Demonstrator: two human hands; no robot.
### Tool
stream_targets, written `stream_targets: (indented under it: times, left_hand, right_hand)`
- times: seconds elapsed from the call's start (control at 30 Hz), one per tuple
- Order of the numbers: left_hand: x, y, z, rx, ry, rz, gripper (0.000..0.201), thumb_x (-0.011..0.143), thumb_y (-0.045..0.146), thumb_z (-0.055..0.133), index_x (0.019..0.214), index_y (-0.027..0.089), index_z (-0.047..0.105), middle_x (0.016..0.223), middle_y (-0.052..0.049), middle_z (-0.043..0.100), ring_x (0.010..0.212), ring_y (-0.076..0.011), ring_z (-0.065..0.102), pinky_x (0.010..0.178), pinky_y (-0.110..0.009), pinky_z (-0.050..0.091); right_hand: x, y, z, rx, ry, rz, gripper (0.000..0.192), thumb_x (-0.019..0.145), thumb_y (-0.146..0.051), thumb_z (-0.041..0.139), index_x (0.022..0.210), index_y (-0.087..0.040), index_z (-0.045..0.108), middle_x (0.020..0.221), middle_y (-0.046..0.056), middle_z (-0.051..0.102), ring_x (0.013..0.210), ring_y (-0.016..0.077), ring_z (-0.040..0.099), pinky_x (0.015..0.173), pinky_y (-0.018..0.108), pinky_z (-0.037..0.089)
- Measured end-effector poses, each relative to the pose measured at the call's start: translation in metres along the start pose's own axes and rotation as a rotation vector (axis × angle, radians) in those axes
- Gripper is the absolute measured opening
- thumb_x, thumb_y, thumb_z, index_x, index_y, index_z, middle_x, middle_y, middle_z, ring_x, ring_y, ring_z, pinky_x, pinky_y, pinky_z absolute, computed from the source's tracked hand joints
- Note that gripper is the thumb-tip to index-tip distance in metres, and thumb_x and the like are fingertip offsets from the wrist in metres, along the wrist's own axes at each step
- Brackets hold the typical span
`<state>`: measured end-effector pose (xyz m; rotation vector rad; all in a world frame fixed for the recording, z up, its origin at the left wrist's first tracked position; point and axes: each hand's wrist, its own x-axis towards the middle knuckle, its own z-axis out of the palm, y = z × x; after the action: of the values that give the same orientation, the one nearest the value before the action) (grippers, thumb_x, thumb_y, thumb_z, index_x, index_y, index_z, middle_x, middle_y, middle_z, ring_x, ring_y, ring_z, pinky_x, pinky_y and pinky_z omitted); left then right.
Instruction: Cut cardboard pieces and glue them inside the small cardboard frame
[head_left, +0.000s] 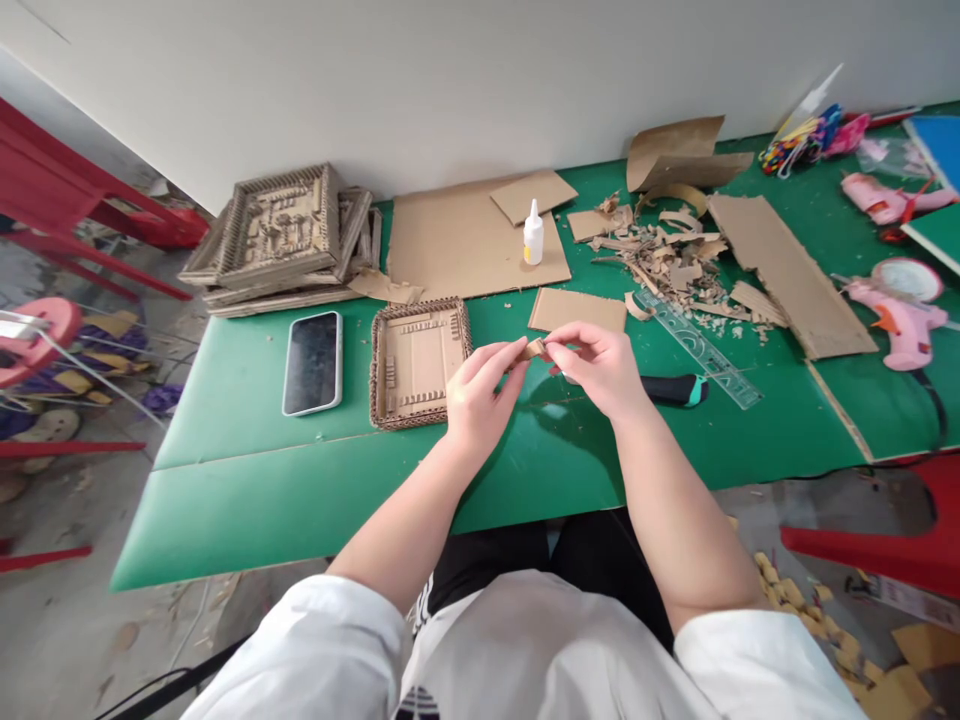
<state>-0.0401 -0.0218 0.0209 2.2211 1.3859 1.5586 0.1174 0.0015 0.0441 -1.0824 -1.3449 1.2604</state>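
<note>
Between the fingertips of both hands is a small piece of cardboard [534, 349], bent or folded. My left hand [484, 390] pinches its left end, and my right hand [596, 365] pinches the right end. Just left of my left hand lies a shallow cardboard tray [420, 315] with corrugated walls and small strips glued inside; my wrist overlaps its corner. A dark utility knife [675, 390] with a teal end lies beside my right hand, its front part hidden. Behind the hands is a flat cardboard rectangle [577, 311].
A phone [313, 362] lies left of the tray, with stacked cardboard trays [281, 230] behind. A white glue bottle [533, 235] stands on a cardboard sheet [450, 240]. Rightward are cardboard scraps [679, 260], a clear ruler [705, 355] and pink glue guns [900, 320].
</note>
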Motion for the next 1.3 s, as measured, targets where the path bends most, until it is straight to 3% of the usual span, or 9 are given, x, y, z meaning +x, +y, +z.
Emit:
stream_targets:
  times: [0.27, 0.7, 1.03, 1.3]
  left_hand:
    - [0.001, 0.001, 0.0, 0.101, 0.02, 0.084, 0.026, 0.081, 0.016, 0.06, 0.105, 0.022, 0.066, 0.088, -0.004, 0.072, 0.086, -0.0171, 0.063, 0.079, -0.031, 0.052]
    - [-0.006, 0.008, 0.002, 0.025, 0.096, 0.02, 0.026, 0.079, 0.018, 0.065, 0.104, 0.023, 0.067, 0.096, -0.002, 0.073, 0.081, -0.0149, 0.069, 0.072, -0.024, 0.056]
    - [-0.005, 0.01, 0.0, -0.04, 0.174, -0.01, 0.026, 0.073, 0.016, 0.071, 0.098, 0.021, 0.069, 0.091, 0.0, 0.074, 0.073, -0.0122, 0.07, 0.065, -0.019, 0.057]
    - [-0.005, 0.004, -0.002, -0.218, 0.305, -0.092, 0.034, 0.072, 0.008, 0.07, 0.102, 0.025, 0.068, 0.096, 0.001, 0.073, 0.083, -0.0137, 0.07, 0.074, -0.024, 0.058]
  right_hand:
    - [-0.001, 0.004, -0.001, -0.034, -0.057, -0.071, 0.013, 0.075, -0.032, 0.06, 0.072, -0.019, 0.062, 0.067, -0.003, 0.061, 0.055, 0.0077, 0.053, 0.049, 0.021, 0.044]
    - [-0.003, 0.006, 0.007, -0.081, -0.142, -0.187, 0.007, 0.076, -0.023, 0.057, 0.069, -0.021, 0.058, 0.069, -0.003, 0.058, 0.065, 0.009, 0.054, 0.059, 0.022, 0.044]
    - [-0.001, 0.009, 0.013, 0.158, -0.168, -0.035, 0.004, 0.073, -0.021, 0.056, 0.07, -0.02, 0.056, 0.063, -0.005, 0.053, 0.055, 0.0064, 0.051, 0.052, 0.021, 0.044]
    - [0.008, 0.008, 0.004, 0.362, 0.031, 0.018, 0.006, 0.07, -0.025, 0.057, 0.069, -0.021, 0.052, 0.054, -0.007, 0.053, 0.046, 0.0061, 0.051, 0.044, 0.02, 0.047]
